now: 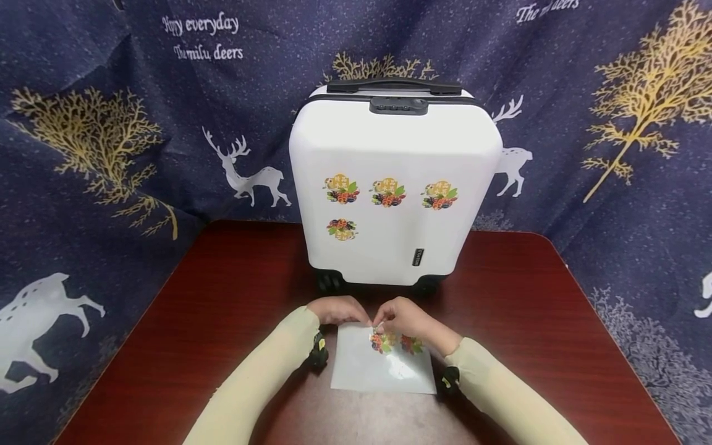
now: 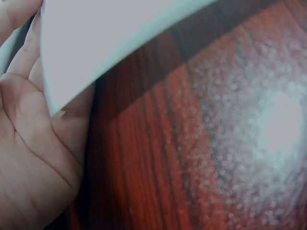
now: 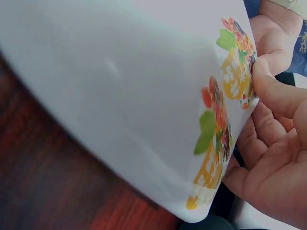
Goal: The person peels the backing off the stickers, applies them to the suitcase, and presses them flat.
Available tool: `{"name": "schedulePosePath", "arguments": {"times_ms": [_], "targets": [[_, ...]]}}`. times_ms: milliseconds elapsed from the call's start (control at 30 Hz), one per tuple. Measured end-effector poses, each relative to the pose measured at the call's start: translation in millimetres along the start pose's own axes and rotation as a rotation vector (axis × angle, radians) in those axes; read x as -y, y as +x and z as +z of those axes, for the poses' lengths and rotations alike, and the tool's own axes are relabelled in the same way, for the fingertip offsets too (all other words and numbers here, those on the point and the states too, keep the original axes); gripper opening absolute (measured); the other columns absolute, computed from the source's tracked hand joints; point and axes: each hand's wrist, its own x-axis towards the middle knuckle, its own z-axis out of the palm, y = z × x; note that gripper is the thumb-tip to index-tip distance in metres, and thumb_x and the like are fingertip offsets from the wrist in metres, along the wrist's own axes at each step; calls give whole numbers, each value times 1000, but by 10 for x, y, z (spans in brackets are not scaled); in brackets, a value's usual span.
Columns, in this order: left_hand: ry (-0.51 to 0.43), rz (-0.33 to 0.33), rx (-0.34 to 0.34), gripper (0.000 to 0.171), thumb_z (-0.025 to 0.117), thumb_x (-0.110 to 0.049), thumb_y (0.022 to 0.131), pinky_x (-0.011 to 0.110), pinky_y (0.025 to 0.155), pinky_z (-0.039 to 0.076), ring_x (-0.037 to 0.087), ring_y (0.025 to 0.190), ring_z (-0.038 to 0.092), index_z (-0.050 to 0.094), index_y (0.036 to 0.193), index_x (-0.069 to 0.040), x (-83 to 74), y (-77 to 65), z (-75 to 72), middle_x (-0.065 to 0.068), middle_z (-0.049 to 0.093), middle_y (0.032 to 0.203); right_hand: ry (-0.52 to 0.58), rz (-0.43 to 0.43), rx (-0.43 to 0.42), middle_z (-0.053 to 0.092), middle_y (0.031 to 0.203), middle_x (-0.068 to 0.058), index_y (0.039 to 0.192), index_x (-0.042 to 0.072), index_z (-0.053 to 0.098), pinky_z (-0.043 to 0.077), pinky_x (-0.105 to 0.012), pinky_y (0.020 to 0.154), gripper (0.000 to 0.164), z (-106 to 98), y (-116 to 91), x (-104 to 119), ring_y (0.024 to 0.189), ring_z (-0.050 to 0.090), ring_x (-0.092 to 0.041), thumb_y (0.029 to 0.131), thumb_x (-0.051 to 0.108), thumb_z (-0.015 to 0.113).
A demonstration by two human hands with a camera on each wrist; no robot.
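A white sticker sheet [image 1: 358, 368] is raised off the table along its far edge. My left hand [image 1: 339, 310] holds that far edge near the middle, and the sheet crosses its palm in the left wrist view. Close beside it, my right hand [image 1: 408, 320] pinches the same edge, thumb on the printed face and fingers behind. Two fruit stickers, one on the left [image 3: 239, 64] and one on the right [image 3: 213, 139], show on the sheet. The right thumb tip lies at the edge of the left sticker. The sheet's lower part is blank.
A white suitcase [image 1: 384, 136] stands upright behind the hands, with a row of three fruit stickers [image 1: 389, 192] and a single upside-down sticker [image 1: 342, 229] below. The reddish-brown table [image 1: 239, 272] lies under everything. A dark blue printed cloth [image 1: 245, 111] hangs behind.
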Motion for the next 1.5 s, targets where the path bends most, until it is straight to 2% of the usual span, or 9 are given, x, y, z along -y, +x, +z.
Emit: {"name": "schedulePosePath", "arguments": {"times_ms": [100, 300, 433, 533, 667, 800, 1133, 1333, 1500], "targets": [[-18, 6, 3, 23, 63, -13, 94, 21, 65, 54, 6, 69, 65, 74, 102, 5, 10, 1, -19, -4, 72, 78, -19, -11, -17, 78, 92, -8, 94, 5, 78, 49, -18, 67, 5, -3, -8, 21, 74, 58, -4, 90, 4, 75], [-21, 16, 44, 35, 60, -13, 98, 21, 71, 56, 6, 78, 68, 67, 123, 11, 27, -4, -57, 2, 76, 96, -15, 7, -49, 79, 93, -8, 95, 5, 79, 49, -19, 67, 8, 17, -27, 26, 75, 58, -5, 90, 4, 74], [-51, 16, 88, 37, 56, -10, 101, 21, 73, 56, 6, 79, 68, 62, 129, 14, 32, -20, -73, 0, 75, 93, -14, -12, -76, 79, 96, -8, 97, 5, 80, 50, -18, 68, 9, 27, -36, 42, 78, 59, -4, 91, 5, 74], [-72, 12, 116, 38, 53, -9, 103, 21, 73, 56, 5, 79, 67, 59, 131, 16, 33, -31, -88, -4, 73, 89, -16, -33, -88, 79, 95, -9, 98, 5, 79, 48, -18, 58, 9, 32, -39, 67, 68, 57, -3, 92, 5, 73], [-75, 6, 117, 38, 53, -8, 102, 20, 73, 55, 5, 80, 66, 58, 131, 16, 32, -22, -90, -5, 72, 87, 9, -20, -82, 78, 90, -9, 96, 6, 79, 39, -20, 41, 8, 37, -43, 86, 46, 45, -4, 93, 4, 71], [-72, 8, 92, 37, 54, -8, 101, 20, 73, 54, 4, 79, 66, 60, 128, 17, 32, -4, -83, -5, 72, 86, 25, -2, -77, 77, 88, -7, 95, 7, 77, 35, -20, 37, 8, 39, -38, 71, 39, 38, -5, 94, 4, 70], [-30, 15, 8, 29, 62, -12, 98, 21, 66, 55, 6, 72, 66, 71, 114, 11, 34, 28, -50, -3, 73, 82, -40, -52, -96, 80, 89, -5, 92, 7, 79, 48, -18, 64, 5, 38, -36, -21, 74, 58, -2, 91, 9, 75], [-5, 7, -21, 28, 64, -13, 96, 21, 65, 55, 6, 70, 65, 73, 110, 9, 26, 31, -29, -3, 72, 79, -29, -55, -91, 79, 88, -5, 90, 7, 79, 48, -17, 64, 6, 45, -40, -37, 74, 58, -3, 92, 7, 73], [15, -4, -45, 28, 66, -14, 95, 22, 64, 55, 7, 70, 65, 74, 110, 8, 13, 40, -13, -2, 72, 80, -91, -76, -112, 76, 89, -3, 86, 8, 78, 49, -19, 75, 8, 62, -34, -45, 82, 59, -5, 92, 5, 73]]}}
